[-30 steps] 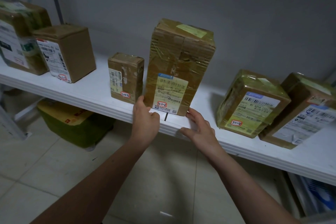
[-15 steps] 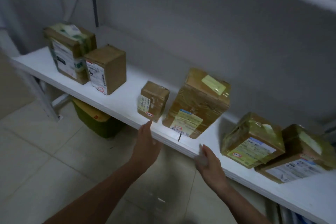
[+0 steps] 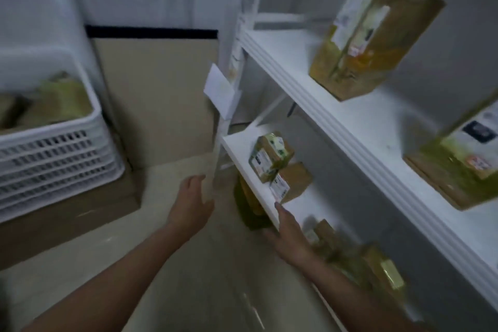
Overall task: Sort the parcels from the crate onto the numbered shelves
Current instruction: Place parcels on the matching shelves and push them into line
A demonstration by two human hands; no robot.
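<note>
The view is blurred by motion. A white slatted crate (image 3: 54, 148) stands at the left on a brown carton, with several taped parcels (image 3: 56, 102) inside. To the right is the white shelf unit (image 3: 323, 113). Its lower board (image 3: 242, 167) carries two small parcels (image 3: 269, 156) near its left end, and more parcels (image 3: 377, 269) lie blurred at the bottom right. The upper board holds a tall parcel (image 3: 369, 35) and another parcel (image 3: 463, 167) at the right edge. My left hand (image 3: 192, 203) hangs over the floor, fingers relaxed, holding nothing. My right hand (image 3: 289, 234) is beside the lower board's front edge, empty.
A brown carton (image 3: 67, 221) supports the crate. A green and yellow object (image 3: 250, 207) sits on the floor under the lower board. White paper labels (image 3: 219, 89) hang on the shelf's left post. Pale tiled floor (image 3: 188, 291) lies between crate and shelves.
The view has swung left from the shelf toward the crate. Both hands have left the tall parcel, which stays on the lower board, and have drawn back empty.
</note>
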